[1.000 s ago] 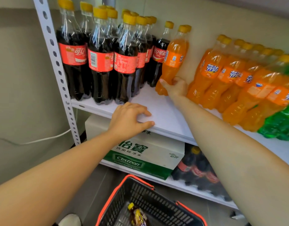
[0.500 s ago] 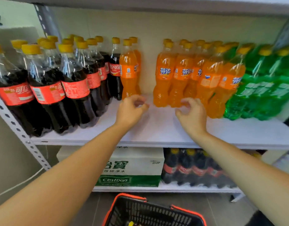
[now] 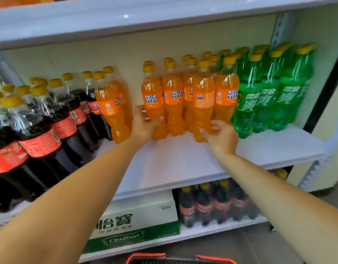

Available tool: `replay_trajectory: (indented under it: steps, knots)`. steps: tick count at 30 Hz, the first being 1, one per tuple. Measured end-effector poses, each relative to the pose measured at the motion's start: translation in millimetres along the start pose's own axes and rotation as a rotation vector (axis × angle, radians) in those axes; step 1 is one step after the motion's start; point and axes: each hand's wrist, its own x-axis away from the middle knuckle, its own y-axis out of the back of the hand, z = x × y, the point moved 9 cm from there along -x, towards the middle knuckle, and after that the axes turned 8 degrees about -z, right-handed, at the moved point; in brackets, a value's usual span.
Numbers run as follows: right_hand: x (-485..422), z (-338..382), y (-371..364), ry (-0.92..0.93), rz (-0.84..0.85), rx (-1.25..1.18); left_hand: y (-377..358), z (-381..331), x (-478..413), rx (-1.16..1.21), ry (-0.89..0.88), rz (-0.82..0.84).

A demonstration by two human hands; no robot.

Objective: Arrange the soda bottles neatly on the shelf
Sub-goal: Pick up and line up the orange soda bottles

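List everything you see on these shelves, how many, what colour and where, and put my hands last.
cola bottles: many, count hidden; dark, red labels, yellow caps; middle shelf, left
orange pair: two; orange; beside the cola
orange group: several rows, count unclear; orange; shelf centre
green bottles: several; green, yellow caps; right of the orange group
middle shelf: one; white
upper shelf: one; white; overhead
box: one; white and green; lower shelf
lower cola bottles: several; dark; right of the box
basket: one; red rim; bottom edge, mostly cut off
left hand: grips the leftmost orange bottle of the group
right hand: grips the foremost orange bottle
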Motion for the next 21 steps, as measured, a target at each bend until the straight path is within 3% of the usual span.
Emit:
replay_trajectory:
  steps: [7, 17, 21]
  knots:
    - [5.0, -0.7, 3.5, -0.081, 0.052, -0.078, 17.5, -10.8, 53.3, 0.218, 0.096, 0.167]
    - [80.0, 55.9, 4.0, -0.235, 0.63, -0.515, 13.3, -59.7, 158.8, 0.294, 0.083, 0.362]
    - [96.5, 63.0, 14.9, -0.238, 0.632, -0.553, 5.9, -63.7, 179.5, 0.243, 0.041, 0.368]
